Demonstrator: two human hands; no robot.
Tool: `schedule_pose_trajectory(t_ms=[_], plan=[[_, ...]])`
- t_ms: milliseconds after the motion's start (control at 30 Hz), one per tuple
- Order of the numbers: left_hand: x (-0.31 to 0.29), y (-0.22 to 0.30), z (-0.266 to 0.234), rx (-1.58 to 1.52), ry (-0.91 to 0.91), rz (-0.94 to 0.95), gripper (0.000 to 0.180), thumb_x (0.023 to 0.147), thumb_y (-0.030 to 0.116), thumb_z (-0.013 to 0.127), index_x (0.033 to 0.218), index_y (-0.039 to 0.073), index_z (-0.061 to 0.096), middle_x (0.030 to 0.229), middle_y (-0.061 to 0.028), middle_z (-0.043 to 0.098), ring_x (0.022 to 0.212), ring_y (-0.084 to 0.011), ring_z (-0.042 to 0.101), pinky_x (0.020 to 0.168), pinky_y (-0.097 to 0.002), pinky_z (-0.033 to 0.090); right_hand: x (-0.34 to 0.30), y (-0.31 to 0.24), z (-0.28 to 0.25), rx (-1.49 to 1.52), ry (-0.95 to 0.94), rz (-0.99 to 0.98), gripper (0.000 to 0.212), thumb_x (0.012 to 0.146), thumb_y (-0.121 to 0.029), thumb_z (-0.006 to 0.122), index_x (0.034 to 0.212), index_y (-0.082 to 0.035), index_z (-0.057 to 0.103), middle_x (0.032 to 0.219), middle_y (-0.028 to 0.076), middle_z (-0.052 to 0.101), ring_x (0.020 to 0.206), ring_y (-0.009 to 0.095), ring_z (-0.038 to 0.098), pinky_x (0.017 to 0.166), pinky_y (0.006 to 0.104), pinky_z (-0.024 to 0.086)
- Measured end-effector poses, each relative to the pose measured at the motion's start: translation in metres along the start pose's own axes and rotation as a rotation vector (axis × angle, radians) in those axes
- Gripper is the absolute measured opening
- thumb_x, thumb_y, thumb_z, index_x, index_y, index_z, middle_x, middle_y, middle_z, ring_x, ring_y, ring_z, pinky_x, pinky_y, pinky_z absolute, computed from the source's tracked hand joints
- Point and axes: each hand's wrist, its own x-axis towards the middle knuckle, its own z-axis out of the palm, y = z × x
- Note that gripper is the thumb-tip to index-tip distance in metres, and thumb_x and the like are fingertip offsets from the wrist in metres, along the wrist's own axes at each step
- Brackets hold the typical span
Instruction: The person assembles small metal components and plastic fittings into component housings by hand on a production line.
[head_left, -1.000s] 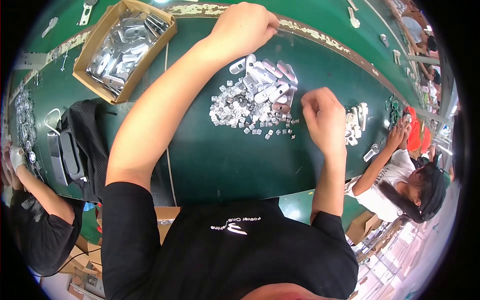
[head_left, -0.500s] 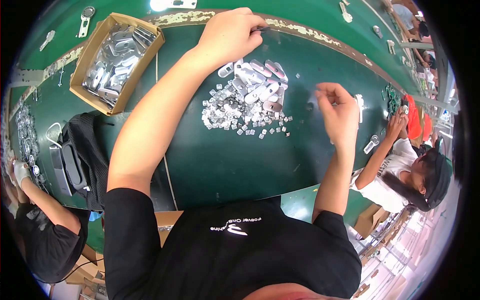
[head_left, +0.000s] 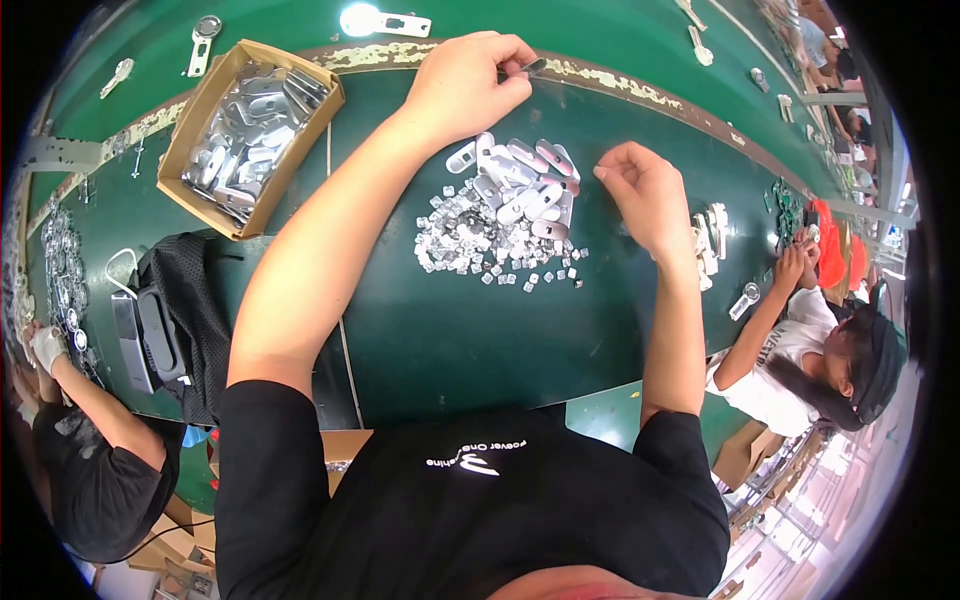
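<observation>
Near the far edge of the green table, my left hand [head_left: 468,88] is closed on a small dark metal plate [head_left: 535,66], which sticks out past its fingertips. My right hand [head_left: 645,200] is over the table, right of the piles, with thumb and fingers pinched together; anything between the tips is too small to make out. Between my hands is a heap of oval metal plates with slots [head_left: 520,168]. A spread of small clear square pieces [head_left: 455,235] adjoins it on the near side.
At the left stands a cardboard box [head_left: 255,228] of metal plates, with a black mesh bag [head_left: 195,310] below it. White parts [head_left: 708,235] lie beyond my right wrist. A conveyor [head_left: 560,25] carrying scattered parts runs behind the table. People work on both sides.
My right hand has moved left toward the oval plates, and its fingers have closed together. A lone small piece there is now out of sight. My left hand still grips its plate.
</observation>
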Motion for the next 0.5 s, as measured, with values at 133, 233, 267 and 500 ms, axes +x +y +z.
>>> schedule_pose_trajectory(t_ms=[133, 233, 267, 500], plan=[[0.0, 0.002, -0.002, -0.145, 0.001, -0.027, 0.028, 0.085, 0.017, 0.07, 0.111, 0.01, 0.078, 0.09, -0.0048, 0.072, 0.08, -0.0215, 0.071, 0.077, -0.0349, 0.058, 0.006, 0.001, 0.004, -0.058, 0.01, -0.116, 0.008, 0.092, -0.004, 0.071, 0.098, 0.002, 0.068, 0.08, 0.01, 0.07, 0.072, 0.019, 0.066, 0.07, 0.0335, 0.053], [0.001, -0.002, 0.003, -0.197, 0.009, 0.085, 0.025, 0.096, 0.009, 0.068, 0.12, 0.005, 0.076, 0.092, -0.0049, 0.069, 0.081, -0.0134, 0.064, 0.078, -0.0288, 0.055, 0.016, -0.006, 0.007, -0.205, 0.093, -0.373, 0.008, 0.092, -0.002, 0.07, 0.098, 0.0, 0.065, 0.088, 0.014, 0.068, 0.081, 0.031, 0.069, 0.073, 0.0391, 0.054], [0.001, -0.002, 0.002, -0.177, -0.03, 0.059, 0.025, 0.096, 0.01, 0.069, 0.12, 0.005, 0.076, 0.093, -0.0053, 0.07, 0.082, -0.0138, 0.065, 0.079, -0.0293, 0.055, 0.021, -0.014, 0.009, -0.222, 0.144, -0.49, 0.008, 0.092, -0.003, 0.07, 0.097, -0.002, 0.063, 0.092, 0.013, 0.066, 0.084, 0.033, 0.069, 0.074, 0.0416, 0.054], [0.003, 0.002, -0.006, -0.213, -0.197, -0.018, 0.021, 0.096, 0.011, 0.07, 0.115, 0.006, 0.076, 0.089, -0.0048, 0.071, 0.081, -0.0136, 0.065, 0.078, -0.0305, 0.055, 0.068, -0.045, 0.018, -0.397, 0.306, -0.81, 0.01, 0.089, -0.008, 0.072, 0.092, -0.006, 0.063, 0.096, 0.008, 0.065, 0.087, 0.031, 0.069, 0.073, 0.0439, 0.056]])
